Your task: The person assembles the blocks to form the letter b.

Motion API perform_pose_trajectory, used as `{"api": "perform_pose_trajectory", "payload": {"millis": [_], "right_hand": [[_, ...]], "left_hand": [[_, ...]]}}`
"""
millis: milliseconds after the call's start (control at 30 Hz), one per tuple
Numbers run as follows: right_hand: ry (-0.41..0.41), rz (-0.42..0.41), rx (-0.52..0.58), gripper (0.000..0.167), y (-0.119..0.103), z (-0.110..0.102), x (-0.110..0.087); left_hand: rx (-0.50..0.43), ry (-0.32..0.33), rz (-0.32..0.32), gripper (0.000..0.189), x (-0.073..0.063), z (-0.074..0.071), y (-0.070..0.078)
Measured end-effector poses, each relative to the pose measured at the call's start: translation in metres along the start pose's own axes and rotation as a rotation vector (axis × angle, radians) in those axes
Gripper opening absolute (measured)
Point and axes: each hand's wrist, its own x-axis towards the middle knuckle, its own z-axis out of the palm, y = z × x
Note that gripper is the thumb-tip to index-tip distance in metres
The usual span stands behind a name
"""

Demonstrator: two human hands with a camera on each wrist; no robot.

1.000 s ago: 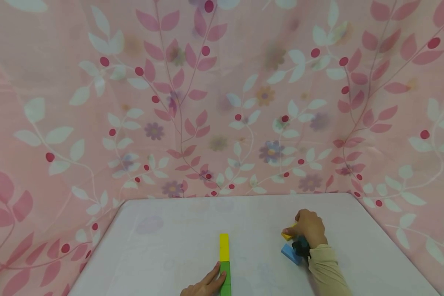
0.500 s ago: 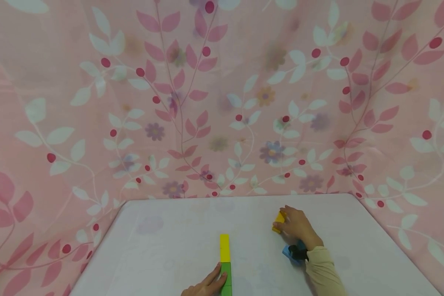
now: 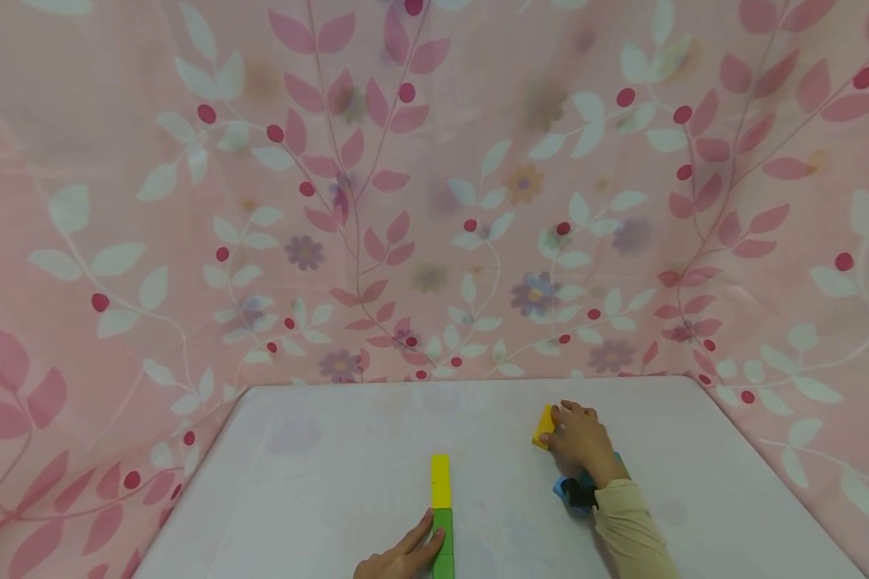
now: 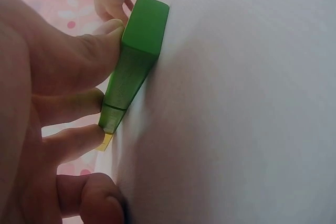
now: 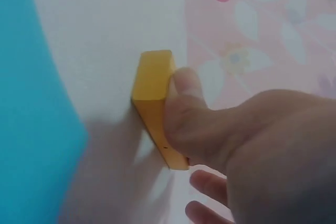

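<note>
Orange block [image 3: 544,426] sits pinched in my right hand [image 3: 582,441] on the surface [image 3: 333,450], lying right of the yellow-green row [image 3: 440,515] that my left hand's [image 3: 401,556] straight fingers steady, long axis pointing away.

Right hand [image 3: 582,438] grips orange block [image 3: 543,425]; left hand [image 3: 401,556] touches green block [image 3: 443,543].
</note>
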Motion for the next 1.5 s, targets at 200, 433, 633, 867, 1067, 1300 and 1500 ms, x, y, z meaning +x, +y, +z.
{"api": "perform_pose_trajectory", "payload": {"millis": [200, 433, 633, 867, 1067, 1300, 1500], "right_hand": [[0.023, -0.055, -0.049, 0.047, -0.008, 0.008, 0.002], [0.015, -0.094, -0.014, 0.049, -0.026, 0.015, 0.011], [0.017, -0.154, 0.021, 0.05, -0.043, 0.025, 0.031], [-0.024, -0.186, 0.056, 0.052, -0.066, 0.035, 0.05], [-0.039, -0.251, 0.051, 0.053, -0.084, 0.047, 0.058], [-0.08, -0.29, 0.07, 0.054, -0.107, 0.055, 0.06], [-0.108, -0.332, 0.148, 0.058, -0.119, 0.066, 0.064]], "left_hand": [[-0.015, -0.013, -0.011, 0.079, 0.0, 0.0, -0.001], [-0.013, -0.028, -0.011, 0.076, 0.002, -0.003, 0.0], [0.01, -0.026, -0.029, 0.077, 0.003, -0.004, 0.001], [0.011, -0.012, -0.036, 0.078, 0.003, -0.003, 0.001], [-0.008, -0.025, -0.052, 0.078, 0.004, -0.001, -0.001], [-0.028, -0.039, -0.057, 0.076, 0.003, -0.002, 0.0], [-0.014, -0.043, -0.066, 0.078, 0.003, -0.004, 0.0]]}}
